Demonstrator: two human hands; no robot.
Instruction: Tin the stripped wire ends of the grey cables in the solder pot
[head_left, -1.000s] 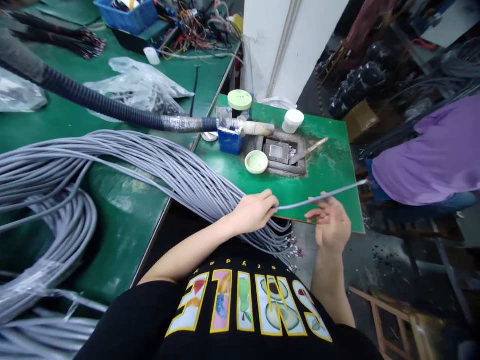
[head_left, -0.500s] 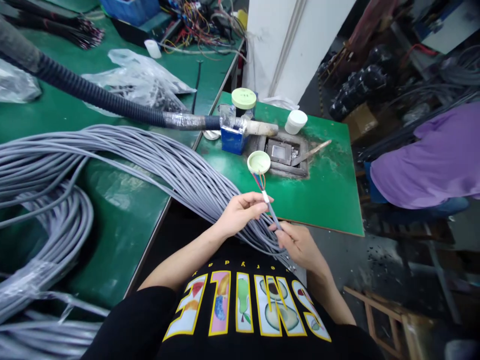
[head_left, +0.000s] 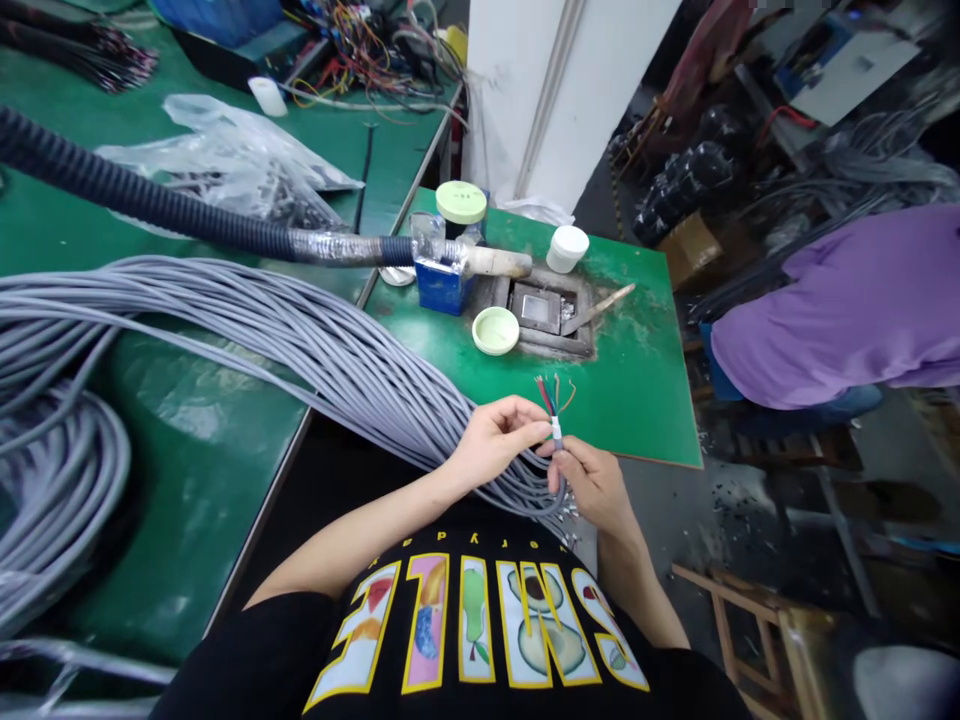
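Observation:
My right hand (head_left: 594, 482) is closed round a grey cable (head_left: 558, 462) just below its stripped end. Above a white band on the cable, thin coloured wires (head_left: 553, 395) fan out upward, red, green and orange-brown among them. At the white band, my left hand (head_left: 504, 437) pinches with thumb and fingers from the left side. Behind and beneath both hands runs a thick bundle of grey cables (head_left: 337, 345), from the left table toward my lap.
On the green board stand a soldering pot (head_left: 538, 308) with a flat stick (head_left: 600, 308), a shallow pale dish (head_left: 495, 331), a white lidded jar (head_left: 567, 248) and a blue box (head_left: 441, 285). A ribbed hose (head_left: 225, 225) crosses the left table. A person in purple (head_left: 832, 310) sits at right.
The cable end has come back from beside the pale dish toward me and now stands more upright. Its wires are spread further apart. The view has shifted slightly right.

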